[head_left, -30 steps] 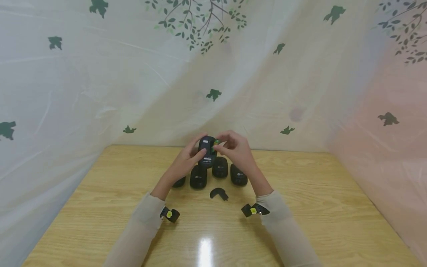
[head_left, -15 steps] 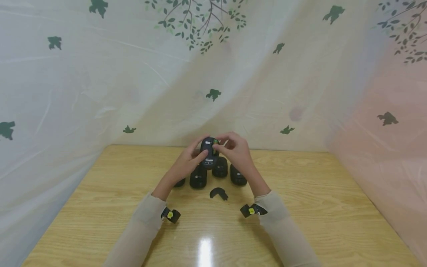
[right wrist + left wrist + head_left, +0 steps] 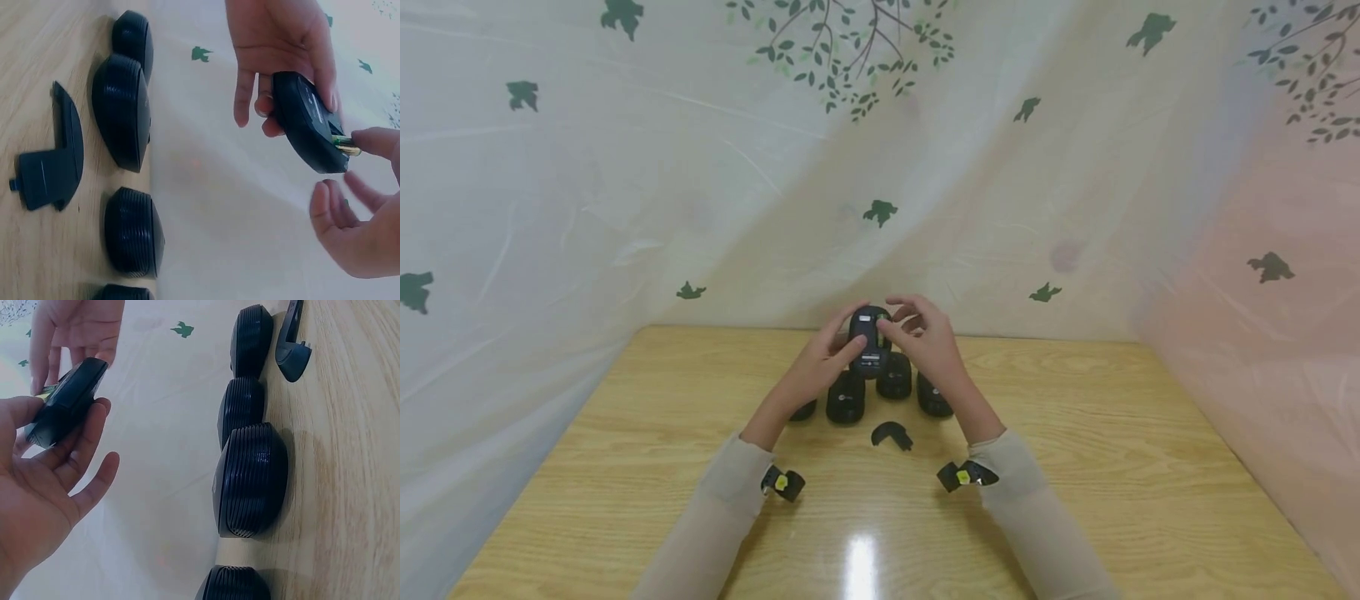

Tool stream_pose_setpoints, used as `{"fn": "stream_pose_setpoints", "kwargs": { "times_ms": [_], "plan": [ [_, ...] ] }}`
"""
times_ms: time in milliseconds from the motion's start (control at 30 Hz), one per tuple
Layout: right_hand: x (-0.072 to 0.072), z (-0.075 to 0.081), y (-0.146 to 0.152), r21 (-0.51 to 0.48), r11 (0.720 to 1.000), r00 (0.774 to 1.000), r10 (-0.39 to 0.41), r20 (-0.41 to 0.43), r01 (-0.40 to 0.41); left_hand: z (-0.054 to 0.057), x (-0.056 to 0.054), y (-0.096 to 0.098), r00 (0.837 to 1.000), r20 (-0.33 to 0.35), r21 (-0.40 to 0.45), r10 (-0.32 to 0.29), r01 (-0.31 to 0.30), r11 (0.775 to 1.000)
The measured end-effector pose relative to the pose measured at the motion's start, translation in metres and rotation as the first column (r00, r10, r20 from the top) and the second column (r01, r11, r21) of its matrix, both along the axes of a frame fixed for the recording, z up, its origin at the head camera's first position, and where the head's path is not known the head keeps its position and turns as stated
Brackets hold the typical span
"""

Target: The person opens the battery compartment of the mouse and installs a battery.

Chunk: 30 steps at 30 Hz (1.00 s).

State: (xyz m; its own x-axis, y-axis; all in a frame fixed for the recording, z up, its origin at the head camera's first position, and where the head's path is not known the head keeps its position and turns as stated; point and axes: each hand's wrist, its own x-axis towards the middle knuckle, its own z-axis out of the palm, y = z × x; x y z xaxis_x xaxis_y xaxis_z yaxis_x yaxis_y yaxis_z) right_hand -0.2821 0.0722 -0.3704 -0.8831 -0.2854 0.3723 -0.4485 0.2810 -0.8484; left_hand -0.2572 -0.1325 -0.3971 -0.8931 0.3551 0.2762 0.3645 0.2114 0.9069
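Note:
A black computer mouse [image 3: 872, 353] is held underside up by my left hand [image 3: 811, 367], its thumb lying across the underside. A green and gold battery [image 3: 342, 144] sits partly in the open slot of the mouse, one end sticking out in the right wrist view. My right hand [image 3: 934, 340] presses the battery with its thumb, while the other fingers stand apart from it. On the table below lies a black curved battery cover [image 3: 892, 428] with a flat tab. In the left wrist view, the battery is mostly hidden behind the mouse [image 3: 70, 394].
Several more black mice stand on the wooden table [image 3: 1075, 467], among them one mouse [image 3: 846, 398] below the held one and another mouse [image 3: 895, 377] to its right. Behind the table hangs a pale curtain [image 3: 775, 208] with green leaf prints.
The battery has gone from between my right thumb and fingers down into the slot of the mouse. My right fingers have spread away from it; the left hand has barely shifted.

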Motion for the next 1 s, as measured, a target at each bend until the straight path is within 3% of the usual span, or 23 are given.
{"fn": "stream_pose_setpoints", "kwargs": {
  "times_ms": [100,200,333,467,1000],
  "plan": [
    [-0.0017,-0.0009,-0.0005,-0.058,0.997,0.987,0.052,0.153,-0.044,-0.0001,-0.0002,0.0000,1.000,-0.010,0.013,-0.007,0.007,1.000],
    [-0.0017,0.0001,-0.0022,-0.112,0.991,0.949,0.099,0.299,-0.068,-0.0008,-0.0005,0.0001,1.000,-0.021,0.017,-0.009,0.010,1.000],
    [-0.0009,0.0029,-0.0047,-0.152,0.985,0.907,0.132,0.399,-0.076,-0.0022,-0.0011,0.0002,0.999,-0.031,0.012,-0.013,0.014,1.000],
    [0.0000,0.0048,-0.0058,-0.168,0.983,0.898,0.140,0.418,-0.075,-0.0030,-0.0014,0.0001,0.999,-0.035,0.005,-0.018,0.018,1.000],
    [0.0012,0.0039,-0.0031,-0.185,0.978,0.902,0.165,0.400,-0.097,-0.0034,-0.0009,0.0001,0.999,-0.041,-0.002,-0.032,0.032,0.999]
  ]
}}
